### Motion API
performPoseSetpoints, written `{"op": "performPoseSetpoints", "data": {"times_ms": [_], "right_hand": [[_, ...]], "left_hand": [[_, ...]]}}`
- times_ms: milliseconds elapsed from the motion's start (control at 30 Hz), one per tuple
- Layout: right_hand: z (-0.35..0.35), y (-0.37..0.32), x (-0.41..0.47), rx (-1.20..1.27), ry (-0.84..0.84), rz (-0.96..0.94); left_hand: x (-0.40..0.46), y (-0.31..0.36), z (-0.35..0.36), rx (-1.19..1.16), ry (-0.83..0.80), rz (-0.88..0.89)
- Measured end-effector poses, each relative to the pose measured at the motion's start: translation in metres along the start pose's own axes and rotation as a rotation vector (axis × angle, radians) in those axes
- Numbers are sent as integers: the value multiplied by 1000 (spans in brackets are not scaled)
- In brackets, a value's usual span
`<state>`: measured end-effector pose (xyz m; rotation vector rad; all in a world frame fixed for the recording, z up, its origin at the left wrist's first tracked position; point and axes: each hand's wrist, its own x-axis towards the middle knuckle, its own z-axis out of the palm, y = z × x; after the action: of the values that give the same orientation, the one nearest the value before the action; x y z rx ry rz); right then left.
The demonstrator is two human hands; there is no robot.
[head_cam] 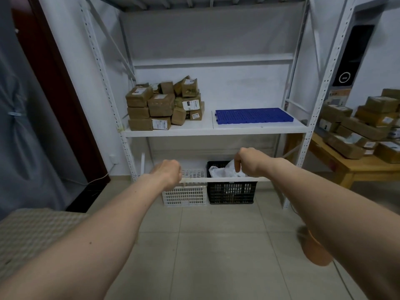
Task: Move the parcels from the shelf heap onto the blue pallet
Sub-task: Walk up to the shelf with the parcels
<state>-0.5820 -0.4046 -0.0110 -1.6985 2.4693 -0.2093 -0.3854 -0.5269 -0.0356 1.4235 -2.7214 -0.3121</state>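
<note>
A heap of brown cardboard parcels [164, 103] with white labels is piled at the left end of the white shelf [207, 129]. A flat blue pallet [254, 115] lies on the same shelf to the right, with nothing on it. Both my arms reach forward below the shelf level. My left hand [167, 173] is curled into a loose fist and holds nothing. My right hand [249, 159] hangs with fingers bent downward, also holding nothing. Both hands are well short of the parcels.
Under the shelf stand a white basket [186, 194] and a black basket [232, 193] with a white bag in it. A wooden table [355, 167] at the right carries more parcels. An orange bucket [316, 250] stands on the tiled floor.
</note>
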Motion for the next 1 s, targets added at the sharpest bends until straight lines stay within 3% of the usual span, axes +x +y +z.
{"op": "performPoseSetpoints", "data": {"times_ms": [233, 433, 633, 1000], "right_hand": [[10, 24, 97, -11, -3, 3], [-13, 77, 184, -43, -11, 19], [-39, 131, 267, -61, -29, 33], [-16, 165, 381, -22, -137, -15]], "left_hand": [[79, -6, -3, 20, 38, -32], [174, 28, -23, 54, 64, 0], [271, 65, -23, 36, 39, 42], [388, 53, 10, 23, -80, -55]]}}
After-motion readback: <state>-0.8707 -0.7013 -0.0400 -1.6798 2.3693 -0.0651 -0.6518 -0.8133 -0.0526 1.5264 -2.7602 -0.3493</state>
